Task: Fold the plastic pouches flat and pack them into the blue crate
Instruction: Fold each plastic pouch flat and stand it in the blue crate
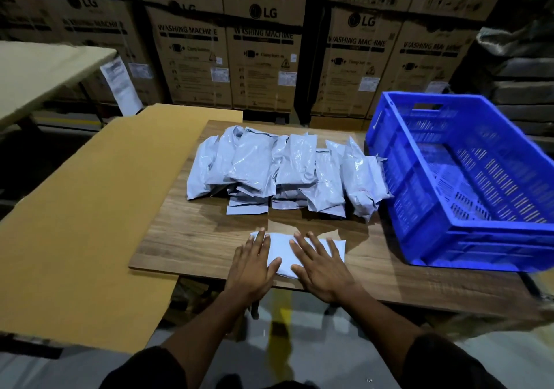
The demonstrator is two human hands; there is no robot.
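Plastic pouch (302,255), pale grey and pressed flat, lies near the front edge of the counter (192,238), about midway along that edge. Both hands rest on it with fingers straight and spread, so each grip is open and flat, curled round nothing. The left hand (253,264) covers the pouch's left end, its thumb lying across the middle of the pouch; the right hand (319,268) covers the middle and right part, fingertips reaching toward the pouch's far edge. The pouch's right end shows bare beyond the right hand.

Farther back, along the far half of the counter, a heap of filled grey pouches (278,169) lies in a rough row, overlapping one another, some propped on those beneath. The rightmost pouch of the heap sits just beside the wall of the blue crate (419,208), possibly touching it. The crate stands on the right end of the counter, tilted in the wide-angle view, with slotted walls and a handle cut-out in its far wall; no pouches can be seen inside it.

A sheet of brown cardboard (90,208) lies along the counter's left edge, spreading beyond the front-left corner. Behind the counter stands a wall of stacked cartons (263,43) printed with "LG" and "WASHING MACHINE". A pale second table (39,70) shows at the far left.
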